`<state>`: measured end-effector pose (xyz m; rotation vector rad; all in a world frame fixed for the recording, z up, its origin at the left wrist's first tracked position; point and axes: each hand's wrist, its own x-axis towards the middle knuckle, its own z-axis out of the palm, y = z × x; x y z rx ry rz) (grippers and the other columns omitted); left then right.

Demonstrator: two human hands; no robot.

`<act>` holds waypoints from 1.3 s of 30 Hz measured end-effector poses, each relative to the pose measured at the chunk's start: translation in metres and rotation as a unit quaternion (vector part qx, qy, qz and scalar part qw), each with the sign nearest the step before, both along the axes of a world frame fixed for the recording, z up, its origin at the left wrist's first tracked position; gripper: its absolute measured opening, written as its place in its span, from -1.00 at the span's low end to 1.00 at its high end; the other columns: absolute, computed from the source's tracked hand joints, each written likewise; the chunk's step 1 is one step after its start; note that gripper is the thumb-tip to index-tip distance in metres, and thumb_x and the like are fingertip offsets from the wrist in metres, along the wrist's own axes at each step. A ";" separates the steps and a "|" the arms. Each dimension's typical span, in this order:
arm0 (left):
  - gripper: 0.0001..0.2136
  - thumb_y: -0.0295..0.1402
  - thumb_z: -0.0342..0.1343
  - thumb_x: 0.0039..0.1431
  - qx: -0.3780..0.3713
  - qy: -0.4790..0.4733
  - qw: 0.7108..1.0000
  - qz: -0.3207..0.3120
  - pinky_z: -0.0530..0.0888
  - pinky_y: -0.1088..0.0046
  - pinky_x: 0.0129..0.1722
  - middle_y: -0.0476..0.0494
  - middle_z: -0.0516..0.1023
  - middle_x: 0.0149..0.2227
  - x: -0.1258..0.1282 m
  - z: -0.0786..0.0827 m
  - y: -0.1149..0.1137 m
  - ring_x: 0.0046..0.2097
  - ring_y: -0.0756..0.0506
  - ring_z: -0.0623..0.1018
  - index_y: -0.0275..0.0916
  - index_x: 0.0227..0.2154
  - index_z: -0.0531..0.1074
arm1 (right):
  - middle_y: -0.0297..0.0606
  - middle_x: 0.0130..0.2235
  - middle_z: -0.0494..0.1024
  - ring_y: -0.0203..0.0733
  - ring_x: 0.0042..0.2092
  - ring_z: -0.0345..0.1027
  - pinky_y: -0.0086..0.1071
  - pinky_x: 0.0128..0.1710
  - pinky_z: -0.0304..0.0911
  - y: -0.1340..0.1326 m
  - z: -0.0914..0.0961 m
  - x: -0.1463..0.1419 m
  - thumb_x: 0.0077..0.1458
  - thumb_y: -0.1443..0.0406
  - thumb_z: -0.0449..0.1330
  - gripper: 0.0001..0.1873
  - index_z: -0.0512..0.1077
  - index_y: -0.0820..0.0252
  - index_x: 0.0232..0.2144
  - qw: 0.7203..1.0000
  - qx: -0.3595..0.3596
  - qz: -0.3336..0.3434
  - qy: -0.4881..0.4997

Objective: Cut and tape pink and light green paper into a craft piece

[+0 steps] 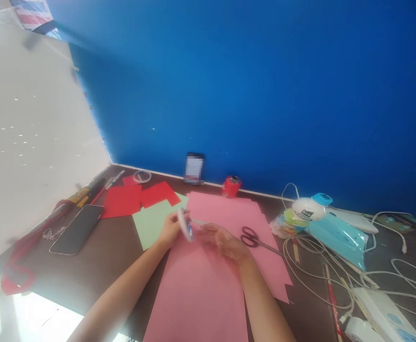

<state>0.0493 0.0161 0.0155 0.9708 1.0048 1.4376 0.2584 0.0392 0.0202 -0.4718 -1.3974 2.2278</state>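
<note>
My left hand (172, 227) is closed around a roll of tape (184, 225), a white ring with some blue on its inner side, tilted on edge. Just to its right, my right hand (222, 241) hangs with fingers loosely apart and slightly smeared by motion; nothing shows in it. Both hands are over stacked pink paper sheets (200, 289). A pair of scissors (257, 240) with dark handles lies on the pink paper, right of my right hand. Light green paper (150, 221) lies beside my left hand.
Red paper (122, 199) and a phone (77, 230) lie left. A small red container (231, 186) stands near the blue wall (243, 95). To the right are a white bottle (305, 209) with a blue cap, looped white cables (311, 280) and a power strip (386, 313).
</note>
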 end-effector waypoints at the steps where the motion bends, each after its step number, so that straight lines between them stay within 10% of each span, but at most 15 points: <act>1: -0.76 -0.17 0.17 -0.03 0.017 0.055 0.998 0.036 0.35 0.44 -0.38 -0.05 0.43 -0.48 0.000 0.001 -0.001 -0.43 -0.01 0.40 -0.25 -0.40 0.49 | -0.03 0.02 0.35 -0.08 -0.06 0.32 -0.37 -0.28 0.28 0.000 0.000 -0.001 -0.18 0.13 0.31 -0.34 0.26 0.15 0.00 1.000 -0.001 -0.004 0.001; 6: -0.81 -0.21 0.16 -0.02 0.050 0.151 0.983 0.087 0.34 0.45 -0.36 -0.04 0.41 -0.49 0.000 0.006 -0.005 -0.39 -0.02 0.39 -0.20 -0.41 0.54 | -0.15 -0.14 0.40 -0.24 -0.26 0.32 -0.52 -0.50 0.16 0.003 -0.005 -0.003 -0.16 0.14 0.31 -0.48 0.34 0.14 -0.12 0.998 -0.007 -0.055 -0.014; 17: -0.87 -0.31 0.24 -0.10 0.027 -0.023 0.984 -0.174 0.33 0.45 -0.32 -0.07 0.42 -0.43 -0.012 0.007 -0.003 -0.36 -0.02 0.40 -0.27 -0.56 0.47 | -0.40 -0.56 0.17 -0.38 -0.54 -0.05 -0.47 -0.59 -0.10 0.010 -0.014 -0.005 -0.06 0.08 0.19 -0.65 0.24 0.19 -0.63 0.987 -0.053 -0.145 0.045; 30: -0.45 -0.22 0.24 -0.07 -0.037 -0.106 0.930 -0.351 0.27 0.16 -0.01 -0.34 0.37 0.01 -0.010 0.011 -0.009 0.03 -0.26 0.38 -0.21 0.01 0.25 | -0.37 -0.46 0.21 -0.40 -0.51 -0.01 -0.47 -0.49 0.00 0.005 -0.005 -0.014 -0.18 0.00 0.27 -0.59 0.27 0.19 -0.57 0.989 0.014 -0.142 0.033; 39: -0.31 -0.38 0.29 -0.17 0.059 0.018 0.970 -0.234 0.32 0.22 -0.08 -0.24 0.37 -0.05 0.004 0.011 -0.014 0.01 -0.22 0.37 -0.07 0.06 0.10 | -0.21 -0.18 0.42 -0.17 -0.24 0.30 -0.32 -0.28 0.21 0.005 0.000 -0.016 -0.16 0.06 0.28 -0.67 0.35 0.12 -0.41 0.977 0.000 -0.215 0.001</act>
